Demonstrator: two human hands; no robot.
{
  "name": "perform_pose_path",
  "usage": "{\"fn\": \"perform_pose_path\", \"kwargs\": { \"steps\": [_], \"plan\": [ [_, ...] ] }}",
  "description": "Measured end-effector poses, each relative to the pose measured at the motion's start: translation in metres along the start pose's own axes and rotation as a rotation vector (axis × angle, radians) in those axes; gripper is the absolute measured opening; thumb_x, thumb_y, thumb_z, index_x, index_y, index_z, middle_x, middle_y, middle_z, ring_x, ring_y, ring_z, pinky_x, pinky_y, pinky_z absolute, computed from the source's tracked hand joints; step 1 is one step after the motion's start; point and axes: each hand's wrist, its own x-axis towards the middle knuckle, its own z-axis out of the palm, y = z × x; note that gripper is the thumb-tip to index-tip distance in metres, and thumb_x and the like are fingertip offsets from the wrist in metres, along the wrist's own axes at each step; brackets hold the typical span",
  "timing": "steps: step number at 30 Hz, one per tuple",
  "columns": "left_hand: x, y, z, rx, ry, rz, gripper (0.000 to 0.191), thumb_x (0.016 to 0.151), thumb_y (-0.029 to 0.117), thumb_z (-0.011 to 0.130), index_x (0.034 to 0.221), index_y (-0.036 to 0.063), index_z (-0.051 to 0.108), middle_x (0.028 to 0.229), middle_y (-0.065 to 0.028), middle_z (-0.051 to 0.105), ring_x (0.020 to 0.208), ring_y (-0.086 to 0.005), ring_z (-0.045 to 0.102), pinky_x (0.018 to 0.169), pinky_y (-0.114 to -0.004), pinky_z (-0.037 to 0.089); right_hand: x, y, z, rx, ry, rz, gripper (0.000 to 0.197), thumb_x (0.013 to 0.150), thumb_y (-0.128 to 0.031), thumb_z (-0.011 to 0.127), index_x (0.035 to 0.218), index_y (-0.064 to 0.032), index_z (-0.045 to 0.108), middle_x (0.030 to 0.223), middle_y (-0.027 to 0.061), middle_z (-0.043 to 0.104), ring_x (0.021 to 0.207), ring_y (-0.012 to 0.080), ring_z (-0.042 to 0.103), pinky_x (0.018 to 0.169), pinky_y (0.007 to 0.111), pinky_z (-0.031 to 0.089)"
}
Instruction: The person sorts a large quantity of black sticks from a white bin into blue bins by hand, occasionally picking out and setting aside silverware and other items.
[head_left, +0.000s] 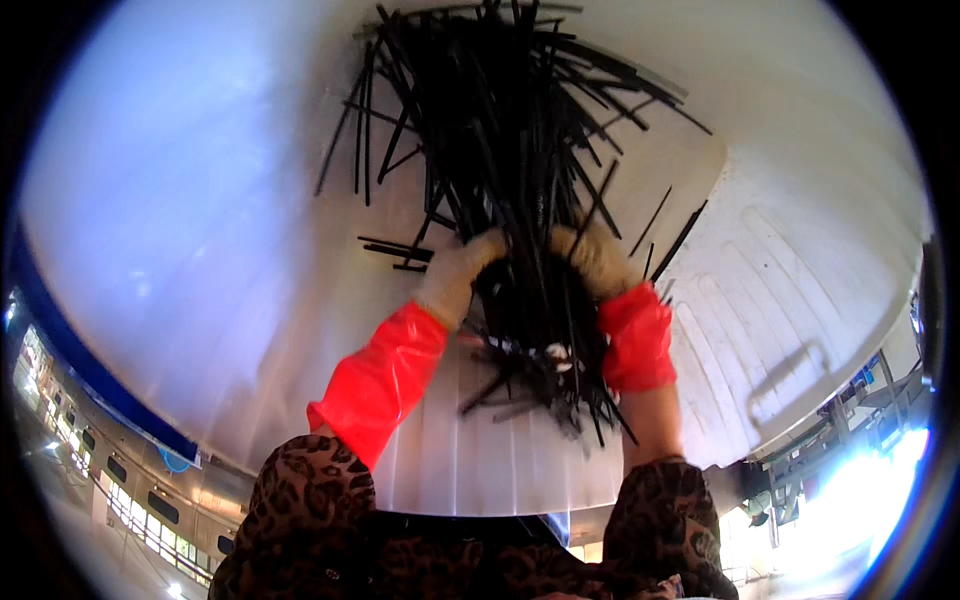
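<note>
My left hand (459, 276) and my right hand (604, 261) wear tan gloves over red rubber gauntlets. Between them I grip a thick bundle of thin black strips (536, 289), one hand on each side. The bundle's near end hangs toward my body, blurred, with ends fanning out unevenly. Beyond my hands, a large tangled pile of black strips (484, 97) covers the far middle of a white plastic tub (367, 330). Where the bundle stops and the pile begins is hard to tell. My fingertips are hidden among the strips.
Short loose strips (397, 251) lie left of my left hand, and longer ones (679, 240) lie to the right. Ribbed tub walls (742, 300) rise around the work. A blue edge (97, 375) runs along the left outside. Bright windows (154, 529) show beyond the tub.
</note>
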Motion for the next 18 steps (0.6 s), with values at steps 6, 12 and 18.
{"fn": "perform_pose_path", "kwargs": {
  "steps": [6, 12, 18],
  "plan": [
    [-0.047, 0.02, 0.018, -1.731, 0.062, -1.086, 0.042, 0.072, 0.004, 0.058, 0.111, -0.0001, 0.044, 0.093, -0.0052, 0.056, 0.082, -0.0161, 0.055, 0.072, -0.026, 0.045, -0.05, 0.013, 0.033, -0.225, 0.094, 0.11, 0.042, 0.063, -0.016, 0.057, 0.1, 0.0041, 0.05, 0.089, 0.0137, 0.058, 0.079, 0.0208, 0.054, 0.073, 0.03, 0.042],
    [0.058, 0.039, -0.045, -0.893, 0.131, -0.516, 0.052, 0.061, 0.005, 0.066, 0.109, 0.0001, 0.046, 0.094, -0.0058, 0.057, 0.087, -0.0151, 0.052, 0.08, -0.027, 0.041, -0.007, -0.021, 0.055, 0.324, 0.433, -0.079, 0.041, 0.068, -0.009, 0.059, 0.105, 0.0027, 0.047, 0.094, 0.0091, 0.056, 0.081, 0.0168, 0.052, 0.069, 0.026, 0.043],
    [0.114, -0.034, -0.064, -0.258, 0.106, -0.412, 0.062, 0.065, 0.016, 0.063, 0.118, -0.0037, 0.038, 0.114, -0.0153, 0.047, 0.104, -0.0193, 0.045, 0.089, -0.026, 0.033, 0.056, -0.014, 0.038, 0.424, 0.541, 0.026, 0.043, 0.07, -0.012, 0.059, 0.108, 0.0018, 0.045, 0.097, 0.0088, 0.054, 0.083, 0.0169, 0.052, 0.07, 0.026, 0.043]
  ]
}}
